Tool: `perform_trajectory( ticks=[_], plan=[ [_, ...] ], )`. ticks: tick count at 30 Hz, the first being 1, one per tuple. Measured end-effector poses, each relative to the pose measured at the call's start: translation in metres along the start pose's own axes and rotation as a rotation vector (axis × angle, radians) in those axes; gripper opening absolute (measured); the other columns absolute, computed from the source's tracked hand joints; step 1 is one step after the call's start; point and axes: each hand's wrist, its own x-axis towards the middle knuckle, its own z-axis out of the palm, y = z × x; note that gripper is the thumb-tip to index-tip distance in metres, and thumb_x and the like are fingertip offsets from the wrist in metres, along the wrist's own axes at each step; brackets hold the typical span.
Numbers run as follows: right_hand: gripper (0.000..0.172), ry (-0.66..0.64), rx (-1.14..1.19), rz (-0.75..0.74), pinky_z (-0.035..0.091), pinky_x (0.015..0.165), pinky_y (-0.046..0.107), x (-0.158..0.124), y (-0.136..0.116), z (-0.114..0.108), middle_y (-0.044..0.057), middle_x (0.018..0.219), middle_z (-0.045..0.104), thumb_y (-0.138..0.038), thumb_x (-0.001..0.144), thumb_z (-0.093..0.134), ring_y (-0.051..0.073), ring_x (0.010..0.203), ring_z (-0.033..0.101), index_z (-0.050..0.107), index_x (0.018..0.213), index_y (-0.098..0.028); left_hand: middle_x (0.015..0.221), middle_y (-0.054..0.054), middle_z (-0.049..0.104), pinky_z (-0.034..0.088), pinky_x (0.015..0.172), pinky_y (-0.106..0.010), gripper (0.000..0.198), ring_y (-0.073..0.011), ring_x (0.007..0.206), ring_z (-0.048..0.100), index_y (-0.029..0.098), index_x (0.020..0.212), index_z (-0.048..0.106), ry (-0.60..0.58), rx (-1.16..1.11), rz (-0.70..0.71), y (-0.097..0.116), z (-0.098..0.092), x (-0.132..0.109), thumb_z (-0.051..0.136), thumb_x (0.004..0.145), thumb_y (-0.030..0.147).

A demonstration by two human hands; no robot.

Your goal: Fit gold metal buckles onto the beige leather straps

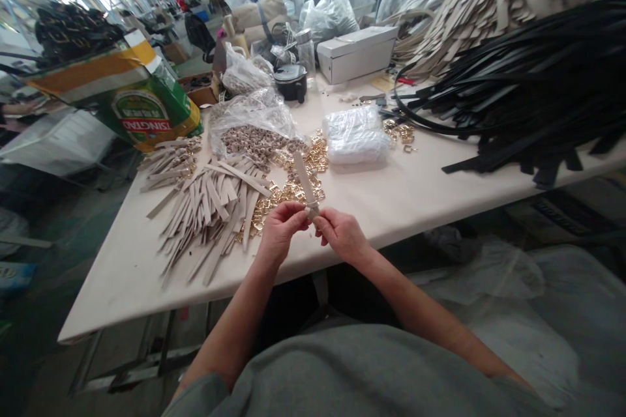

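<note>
Both my hands meet at the near edge of a cream table (415, 192). My left hand (280, 229) and my right hand (342, 233) pinch the lower end of one beige strap (303, 177), which stands up and leans away from me. A small beige loop seems to sit on the strap between my fingertips. Just beyond my hands lies a scatter of gold metal buckles (293, 192). To the left is a heap of loose beige straps (210, 208).
An open clear bag of small beige loops (252, 137) and a white wrapped packet (355, 135) lie mid-table. Black straps (528, 91) and pale straps (469, 6) pile up at the right. A white box (357, 52), a black pot (291, 83) and a green carton (141, 104) stand further back.
</note>
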Motion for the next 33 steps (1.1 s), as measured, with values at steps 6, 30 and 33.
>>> perform_trajectory(
  ticks=[6,30,33],
  plan=[
    [0.026,-0.124,-0.124,-0.047,0.041,0.056,0.021,0.001,0.003,-0.01,-0.004,0.062,0.062,-0.03,0.098,0.051,0.009,0.049,0.059,0.052,0.074,-0.021,0.071,-0.003,0.073,0.054,0.065,-0.028,0.03,-0.0143,0.065,0.065,0.016,0.081,0.074,-0.095,0.213,0.056,0.009,-0.008,-0.003,0.088,0.061,0.033],
    [0.022,-0.222,-0.139,-0.113,0.042,0.06,0.021,-0.001,0.011,-0.015,-0.003,0.067,0.065,-0.027,0.098,0.051,0.01,0.054,0.061,0.054,0.077,-0.02,0.064,-0.001,0.068,0.051,0.057,-0.023,0.016,-0.0108,0.057,0.06,0.016,0.077,0.073,-0.252,0.323,0.038,0.014,-0.013,0.0,0.081,0.069,0.027],
    [0.025,-0.167,-0.182,-0.077,0.04,0.059,0.022,0.001,0.014,-0.014,-0.003,0.064,0.064,-0.028,0.099,0.051,0.01,0.053,0.059,0.052,0.075,-0.02,0.075,-0.003,0.072,0.054,0.065,-0.025,0.016,-0.0128,0.066,0.065,0.017,0.085,0.075,-0.214,0.365,0.132,0.005,-0.012,-0.003,0.077,0.074,0.027]
  ],
)
